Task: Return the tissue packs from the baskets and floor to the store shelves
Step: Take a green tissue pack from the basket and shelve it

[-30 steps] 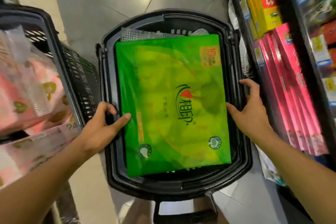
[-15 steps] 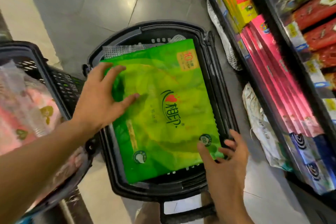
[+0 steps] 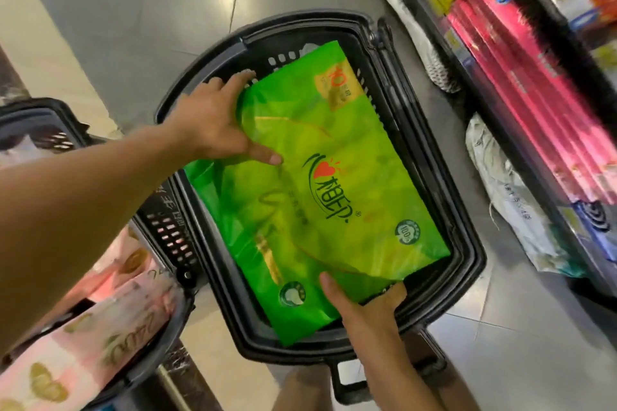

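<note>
While lying tilted in the black plastic shopping basket, the green plastic tissue pack is being gripped at two edges.
From the head view, the left hand is pinching its far left edge, fingers tucked behind, thumb on top; the right hand is clasping its near edge, fingers hidden underneath.

Large green tissue pack lying flat, skewed in black basket, pink packs in neighbouring basket
</note>
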A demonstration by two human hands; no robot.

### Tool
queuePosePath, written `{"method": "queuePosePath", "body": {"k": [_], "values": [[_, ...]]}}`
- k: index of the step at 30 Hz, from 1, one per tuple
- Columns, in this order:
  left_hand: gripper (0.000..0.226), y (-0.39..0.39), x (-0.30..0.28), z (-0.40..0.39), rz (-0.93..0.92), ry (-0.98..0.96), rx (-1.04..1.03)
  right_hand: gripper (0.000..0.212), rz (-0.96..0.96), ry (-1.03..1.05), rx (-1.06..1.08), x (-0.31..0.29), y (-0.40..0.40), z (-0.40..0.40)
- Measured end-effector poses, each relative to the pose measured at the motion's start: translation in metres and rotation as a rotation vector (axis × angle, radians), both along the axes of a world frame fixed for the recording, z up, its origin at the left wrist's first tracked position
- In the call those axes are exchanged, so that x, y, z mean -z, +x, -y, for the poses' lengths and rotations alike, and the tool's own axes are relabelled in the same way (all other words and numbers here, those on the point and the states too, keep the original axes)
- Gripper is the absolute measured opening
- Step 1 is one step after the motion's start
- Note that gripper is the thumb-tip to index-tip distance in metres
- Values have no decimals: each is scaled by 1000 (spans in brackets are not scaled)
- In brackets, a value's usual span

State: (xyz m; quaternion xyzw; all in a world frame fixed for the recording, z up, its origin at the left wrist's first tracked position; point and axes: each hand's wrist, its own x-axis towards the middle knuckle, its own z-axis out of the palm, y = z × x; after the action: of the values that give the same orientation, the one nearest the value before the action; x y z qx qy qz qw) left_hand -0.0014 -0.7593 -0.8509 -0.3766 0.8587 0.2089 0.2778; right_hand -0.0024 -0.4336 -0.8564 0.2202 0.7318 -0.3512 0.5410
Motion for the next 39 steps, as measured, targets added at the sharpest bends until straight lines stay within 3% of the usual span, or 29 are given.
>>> {"method": "queuePosePath", "body": {"k": [3, 9, 14, 19, 22, 25, 29, 34, 39], "values": [[140, 5, 3, 6, 78, 68, 14, 130, -26, -33, -28, 10, 5, -6], [134, 22, 15, -3, -38, 270, -236, 119, -124, -71, 265, 30, 10, -3], [132, 29, -12, -14, -110, 229, -286, 119, -154, -104, 223, 23, 8, -10], [133, 57, -69, -19, -213, 222, -400, 130, -235, -210, 151, -25, -5, -4], [122, 86, -128, -27, -336, 209, -558, 146, -316, -275, -3, -83, -26, 9], [116, 120, -195, -48, -538, 175, -782, 120, -460, -379, -155, -161, -60, 34], [103, 145, -292, -66, -769, 79, -992, 134, -650, -550, -408, -280, -102, 75], [96, 159, -413, -70, -1037, 18, -1111, 127, -862, -743, -581, -426, -128, 122], [67, 170, -522, -84, -1284, -77, -1111, 121, -962, -943, -629, -539, -146, 147]]}}
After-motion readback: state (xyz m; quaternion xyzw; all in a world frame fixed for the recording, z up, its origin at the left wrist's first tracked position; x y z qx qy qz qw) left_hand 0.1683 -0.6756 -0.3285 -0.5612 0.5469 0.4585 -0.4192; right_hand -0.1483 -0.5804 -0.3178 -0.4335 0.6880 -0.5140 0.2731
